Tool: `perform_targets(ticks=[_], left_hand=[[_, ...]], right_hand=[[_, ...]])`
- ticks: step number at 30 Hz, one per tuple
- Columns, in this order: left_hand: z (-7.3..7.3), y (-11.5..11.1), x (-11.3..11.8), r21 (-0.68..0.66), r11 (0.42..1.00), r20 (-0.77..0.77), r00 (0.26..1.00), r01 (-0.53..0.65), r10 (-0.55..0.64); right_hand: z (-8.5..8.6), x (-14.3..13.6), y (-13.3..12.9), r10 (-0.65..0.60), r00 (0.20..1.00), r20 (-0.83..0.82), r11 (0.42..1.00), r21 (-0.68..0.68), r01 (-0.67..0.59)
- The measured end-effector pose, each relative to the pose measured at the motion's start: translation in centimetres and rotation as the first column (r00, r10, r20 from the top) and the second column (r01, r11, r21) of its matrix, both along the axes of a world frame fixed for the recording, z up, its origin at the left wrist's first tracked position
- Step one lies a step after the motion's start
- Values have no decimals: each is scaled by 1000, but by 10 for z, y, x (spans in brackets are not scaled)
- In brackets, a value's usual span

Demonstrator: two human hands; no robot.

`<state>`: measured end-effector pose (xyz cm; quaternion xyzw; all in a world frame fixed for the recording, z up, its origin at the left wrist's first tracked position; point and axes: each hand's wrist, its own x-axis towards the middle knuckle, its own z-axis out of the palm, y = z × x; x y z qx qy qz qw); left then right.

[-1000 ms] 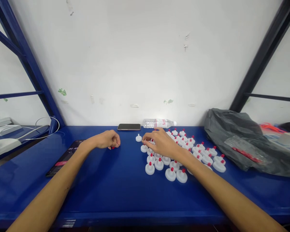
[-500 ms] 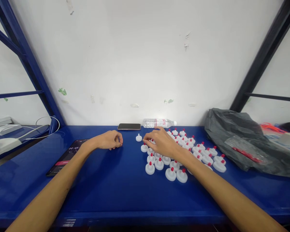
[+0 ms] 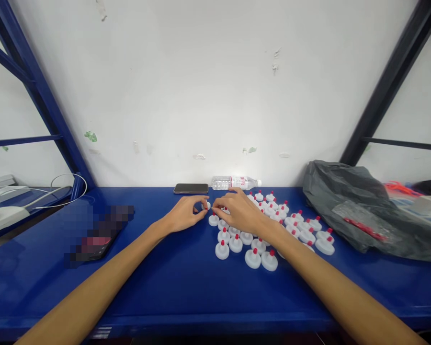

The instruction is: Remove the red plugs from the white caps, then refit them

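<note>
My left hand [image 3: 188, 213] curls its thumb and index finger around a white nozzle cap [image 3: 209, 205], which they partly cover. A small red spot shows by the thumb tip. Just to the right, my right hand [image 3: 239, 211] is pinched closed at its fingertips; whatever they hold is too small to make out. Beneath and around this hand stand many white nozzle caps [image 3: 222, 250] with red tips, grouped on the blue table [image 3: 172, 287]. Some of them are hidden by my right hand and forearm.
A phone [image 3: 191, 188] and a clear plastic bottle [image 3: 233, 182] lie along the wall. On the left rests a larger dark device [image 3: 102, 239], partly blurred. A grey plastic bag [image 3: 339, 201] lies right, with a clear bag of red pieces [image 3: 366, 229] on it. White cables [image 3: 43, 203] run at far left.
My left hand has moved right, from bare table to the white nozzle cap near my right hand. My right hand has stayed almost where it was, still pinched.
</note>
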<state>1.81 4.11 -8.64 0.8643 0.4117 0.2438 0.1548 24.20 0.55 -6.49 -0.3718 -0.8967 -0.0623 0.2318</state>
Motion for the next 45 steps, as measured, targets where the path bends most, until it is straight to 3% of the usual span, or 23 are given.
perform_targets(ticks=[8,30,45], left_hand=[[6,3,-5,-22,998,-58,997,-53,52],[7,-2,-5,-136,989,116,991,-58,74],[0,9,-11,-223,974,158,987,35,1]], right_hand=[[2,-1,-2,0,1000,13,1000,-9,0],[2,-1,-3,4,1000,20,1000,-13,-4],[4,-1,-5,3,1000,14,999,-33,-2]])
